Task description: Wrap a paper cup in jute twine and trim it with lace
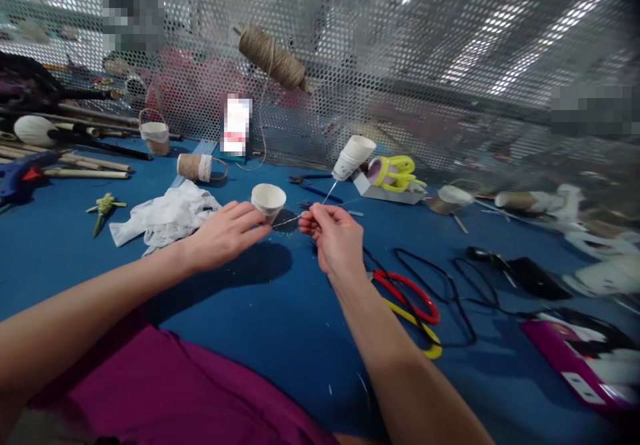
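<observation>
My right hand [341,237] is closed in a pinch on a thin, pale twisted wire [287,221]. One stretch of it spans the gap to my left hand [233,231], whose fingertips are pressed together at its other end; the left thumb is mostly hidden. From the right fingers a straight pale end sticks up toward a stack of white paper cups [353,157]. Just behind the wire and my left fingertips stands a white paper cup [269,199] on the blue table [280,365]. Whether the wire touches this cup I cannot tell.
Red-and-yellow-handled scissors [407,298] and a black cord [450,285] lie right of my right forearm. Crumpled white lace [167,215] sits at left, near small twine-wrapped baskets [156,139]. Pliers [315,188] lie behind; a twine spool [273,57] hangs on the mesh.
</observation>
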Tool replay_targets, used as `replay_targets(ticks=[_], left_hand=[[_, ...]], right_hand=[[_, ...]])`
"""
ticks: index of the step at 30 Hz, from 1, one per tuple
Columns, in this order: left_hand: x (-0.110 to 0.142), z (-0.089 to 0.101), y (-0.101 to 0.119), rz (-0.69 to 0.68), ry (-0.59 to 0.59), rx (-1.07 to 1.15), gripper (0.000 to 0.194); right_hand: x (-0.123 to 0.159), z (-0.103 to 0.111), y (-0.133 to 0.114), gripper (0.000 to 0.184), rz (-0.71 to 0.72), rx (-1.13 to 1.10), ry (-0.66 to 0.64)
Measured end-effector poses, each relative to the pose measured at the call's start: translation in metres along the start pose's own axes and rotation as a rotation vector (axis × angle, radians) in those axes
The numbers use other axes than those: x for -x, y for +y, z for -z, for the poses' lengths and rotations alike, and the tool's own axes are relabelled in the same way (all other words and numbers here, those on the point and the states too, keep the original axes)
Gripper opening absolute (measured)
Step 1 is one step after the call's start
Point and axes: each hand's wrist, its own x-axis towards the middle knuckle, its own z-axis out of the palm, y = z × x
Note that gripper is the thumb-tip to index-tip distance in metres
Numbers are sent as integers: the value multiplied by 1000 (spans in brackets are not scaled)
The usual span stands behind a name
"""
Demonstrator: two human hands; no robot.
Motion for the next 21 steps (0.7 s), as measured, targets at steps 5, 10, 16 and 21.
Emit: replay_targets(ticks=[5,10,16,21], left_hand=[[1,-7,5,-87,59,-91,18],[2,-11,7,-69,153,-115,12],[2,-17,11,334,180,181,16],[5,-28,17,823,-24,880,24]], right_hand=[[6,-4,1,12,-21,14,-24],[5,-4,1,12,-16,9,-19],[5,-4,0,10,28,-14,-6],[6,-6,1,10,76,-22,-10]])
